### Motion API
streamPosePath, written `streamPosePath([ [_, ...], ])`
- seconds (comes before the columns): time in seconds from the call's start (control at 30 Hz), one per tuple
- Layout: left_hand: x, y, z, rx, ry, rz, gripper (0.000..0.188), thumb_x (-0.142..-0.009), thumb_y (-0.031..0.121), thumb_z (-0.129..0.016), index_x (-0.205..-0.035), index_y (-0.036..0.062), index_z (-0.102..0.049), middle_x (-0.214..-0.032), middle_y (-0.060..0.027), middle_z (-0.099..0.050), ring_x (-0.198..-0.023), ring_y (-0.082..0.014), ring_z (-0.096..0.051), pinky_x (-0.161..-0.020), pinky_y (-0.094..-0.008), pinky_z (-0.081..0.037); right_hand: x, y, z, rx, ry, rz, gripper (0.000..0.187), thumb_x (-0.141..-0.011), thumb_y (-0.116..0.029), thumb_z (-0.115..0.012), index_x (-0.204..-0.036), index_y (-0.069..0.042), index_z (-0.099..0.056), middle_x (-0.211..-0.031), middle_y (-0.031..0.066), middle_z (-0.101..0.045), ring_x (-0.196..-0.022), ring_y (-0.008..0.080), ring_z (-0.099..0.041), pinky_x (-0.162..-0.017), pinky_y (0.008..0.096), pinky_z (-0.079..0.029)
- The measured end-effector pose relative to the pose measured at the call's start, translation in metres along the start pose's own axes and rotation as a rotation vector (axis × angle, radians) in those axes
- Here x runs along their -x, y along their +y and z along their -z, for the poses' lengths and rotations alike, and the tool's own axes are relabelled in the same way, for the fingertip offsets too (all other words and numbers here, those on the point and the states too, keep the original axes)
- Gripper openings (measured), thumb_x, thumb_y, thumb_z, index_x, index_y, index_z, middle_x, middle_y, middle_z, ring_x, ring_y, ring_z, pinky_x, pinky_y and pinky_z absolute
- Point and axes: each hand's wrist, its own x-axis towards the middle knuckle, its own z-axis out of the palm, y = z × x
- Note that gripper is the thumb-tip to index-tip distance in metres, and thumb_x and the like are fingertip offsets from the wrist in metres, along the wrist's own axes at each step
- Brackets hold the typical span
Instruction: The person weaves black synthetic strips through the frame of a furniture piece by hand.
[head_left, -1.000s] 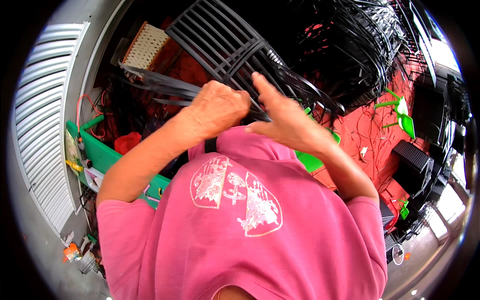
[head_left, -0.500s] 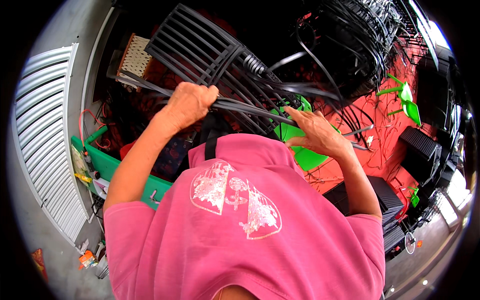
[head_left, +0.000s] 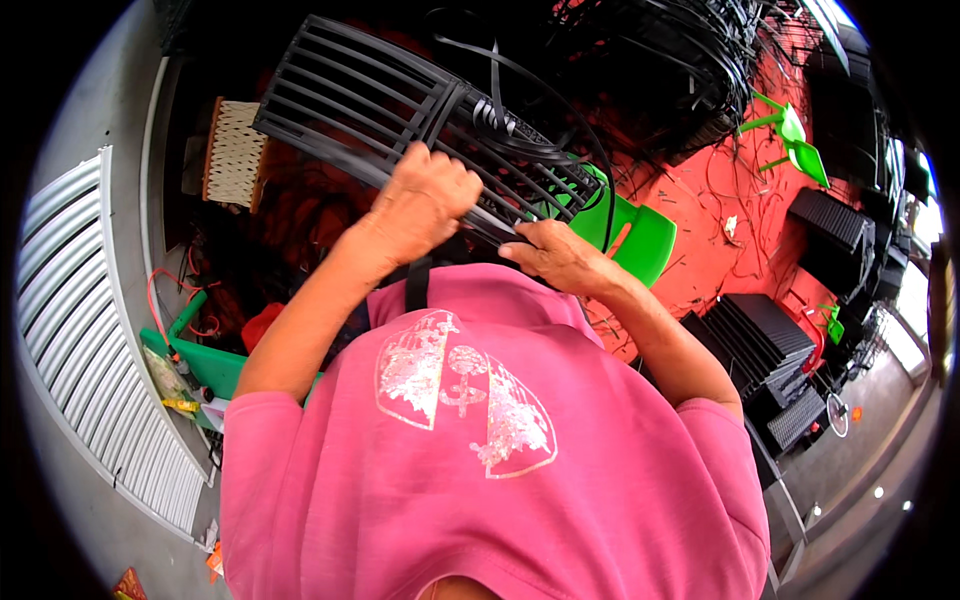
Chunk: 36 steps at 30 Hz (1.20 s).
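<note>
A black slatted frame, with flat black strips running along it and a few crossing it, lies tilted in front of me. My left hand is a fist over the frame's near edge, closed on flat black strips. Close to its right, my right hand has its fingers bent around the same strips by the frame's lower right end; its fingertips are partly hidden. One loose strip curves from above the frame down past its right end. Coiled strip sits on the frame's middle bar.
A green chair stands beyond my right hand on the red floor, which is strewn with strip scraps. Large black strip bundles lie at the far right. Stacked black panels stand at right, a green bench at left.
Both hands have come closer together, the left moving right and the right moving left. The strips that stuck out beyond my right hand no longer show there. The frame has shifted left in view.
</note>
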Motion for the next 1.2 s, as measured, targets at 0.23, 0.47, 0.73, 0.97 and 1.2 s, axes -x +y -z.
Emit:
streamPosePath([
  [0.23,0.056,-0.047,0.014,-0.102,0.686,0.393,0.081,-0.057,0.002,-0.062,-0.133,0.0085,-0.035,-0.131,-0.0137,-0.031,-0.126,-0.0351,-0.024,-0.104,-0.0488,-0.016,-0.053,0.045,0.003,0.413,0.252,0.620,0.029,-0.084,-0.023,-0.055,-0.101,0.001,-0.052,-0.086,0.0207,-0.060,-0.076,0.0374,-0.059,-0.062,0.0432,-0.047],
  [0.47,0.053,0.001,-0.002,0.202,0.901,0.508,0.050,-0.069,-0.004,-0.059,-0.119,-0.0033,-0.049,-0.125,-0.0212,-0.041,-0.118,-0.0343,-0.040,-0.098,-0.0432,-0.034,-0.125,0.045,0.084,-0.232,0.724,0.212,0.021,-0.087,-0.021,-0.052,-0.088,0.001,-0.055,-0.086,0.0206,-0.062,-0.068,0.0257,-0.063,-0.068,0.0376,-0.049],
  [0.73,-0.054,0.002,-0.062,1.733,0.881,1.036,0.024,-0.089,0.001,-0.044,-0.106,-0.0153,-0.050,-0.092,-0.0215,-0.059,-0.081,-0.0287,-0.064,-0.068,-0.0323,-0.057,-0.144,0.078,0.048,0.088,0.820,0.099,0.031,-0.089,-0.030,-0.048,-0.082,0.000,-0.050,-0.070,0.0231,-0.059,-0.075,0.0445,-0.056,-0.067,0.0515,-0.043],
  [0.97,-0.069,0.014,-0.050,1.322,0.662,1.341,0.020,-0.086,0.009,-0.053,-0.091,-0.0089,-0.059,-0.070,-0.0126,-0.060,-0.056,-0.0204,-0.063,-0.046,-0.0261,-0.049,-0.143,0.077,0.027,0.132,0.816,0.072,0.030,-0.089,-0.030,-0.049,-0.083,-0.001,-0.048,-0.070,0.0237,-0.059,-0.072,0.0451,-0.057,-0.064,0.0521,-0.045],
  [1.2,-0.053,0.015,-0.079,1.261,0.840,1.154,0.019,-0.086,0.013,-0.054,-0.080,-0.0029,-0.063,-0.053,-0.0040,-0.052,-0.039,-0.0101,-0.045,-0.037,-0.0233,-0.035,-0.138,0.068,0.018,0.170,0.859,0.109,0.028,-0.089,-0.027,-0.050,-0.081,-0.001,-0.047,-0.071,0.0227,-0.060,-0.071,0.0435,-0.058,-0.062,0.0511,-0.046],
])
